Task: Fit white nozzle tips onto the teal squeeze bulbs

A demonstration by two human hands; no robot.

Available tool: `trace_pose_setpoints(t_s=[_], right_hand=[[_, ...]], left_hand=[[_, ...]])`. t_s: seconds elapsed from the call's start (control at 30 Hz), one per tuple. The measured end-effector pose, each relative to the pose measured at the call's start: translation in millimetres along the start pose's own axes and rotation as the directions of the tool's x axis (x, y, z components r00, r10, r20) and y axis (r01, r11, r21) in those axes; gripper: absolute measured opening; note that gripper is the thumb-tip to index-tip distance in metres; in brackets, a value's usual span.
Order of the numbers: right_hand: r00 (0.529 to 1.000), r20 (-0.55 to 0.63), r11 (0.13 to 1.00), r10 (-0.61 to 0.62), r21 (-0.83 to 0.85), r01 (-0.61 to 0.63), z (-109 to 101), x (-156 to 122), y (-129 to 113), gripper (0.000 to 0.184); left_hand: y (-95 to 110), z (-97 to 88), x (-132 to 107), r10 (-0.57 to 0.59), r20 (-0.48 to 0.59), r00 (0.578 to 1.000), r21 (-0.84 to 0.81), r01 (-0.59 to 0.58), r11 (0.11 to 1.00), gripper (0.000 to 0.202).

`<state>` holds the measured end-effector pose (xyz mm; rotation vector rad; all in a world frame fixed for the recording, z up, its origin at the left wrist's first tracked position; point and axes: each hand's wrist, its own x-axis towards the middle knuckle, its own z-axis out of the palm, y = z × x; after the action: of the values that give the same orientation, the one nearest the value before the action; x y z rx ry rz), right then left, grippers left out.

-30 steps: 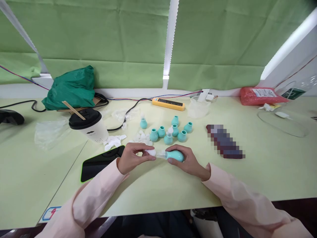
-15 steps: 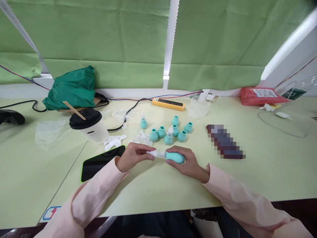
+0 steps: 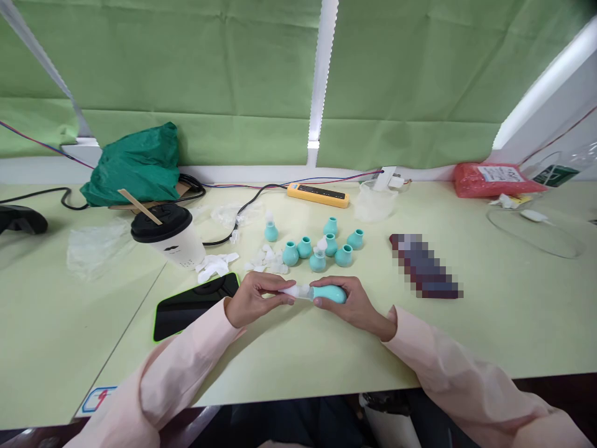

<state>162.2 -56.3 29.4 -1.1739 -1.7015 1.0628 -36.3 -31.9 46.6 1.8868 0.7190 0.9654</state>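
My right hand point(image 3: 349, 306) grips a teal rubber bulb point(image 3: 329, 294) lying sideways just above the table. A clear white tip point(image 3: 293, 290) sticks out of the bulb's left end, and my left hand point(image 3: 254, 300) pinches that tip with thumb and fingers. Both hands meet in the middle of the pale green table point(image 3: 298, 354). Right behind them stand several more teal bulbs point(image 3: 321, 246); two carry white tips. A small heap of loose white tips point(image 3: 268, 260) lies to their left.
A phone in a green case point(image 3: 193, 305) lies by my left wrist. A white cup with a black lid and wooden stirrer point(image 3: 168, 236) stands behind it. A yellow power strip point(image 3: 317, 195), cables, a green bag point(image 3: 133, 165), a red packet point(image 3: 494, 180) and clear plastic bags line the back.
The white tip has gone further into the bulb, so less of it shows between my hands. Both hands have stayed in nearly the same place.
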Motion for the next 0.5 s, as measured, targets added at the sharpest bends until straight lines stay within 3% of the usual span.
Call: trace_pose_setpoints(t_s=[0.33, 0.5], right_hand=[[0.999, 0.009, 0.997, 0.050, 0.058, -0.050, 1.7, -0.1, 0.7, 0.026], [0.994, 0.040, 0.973, 0.105, 0.200, -0.111, 6.2, -0.7, -1.9, 0.026]], left_hand=[[-6.0, -1.0, -0.3, -0.029, 0.074, 0.997, 0.000, 0.029, 1.000, 0.022], [0.9, 0.8, -1.2, -0.158, -0.040, 0.987, -0.141, 0.151, 0.979, 0.025]])
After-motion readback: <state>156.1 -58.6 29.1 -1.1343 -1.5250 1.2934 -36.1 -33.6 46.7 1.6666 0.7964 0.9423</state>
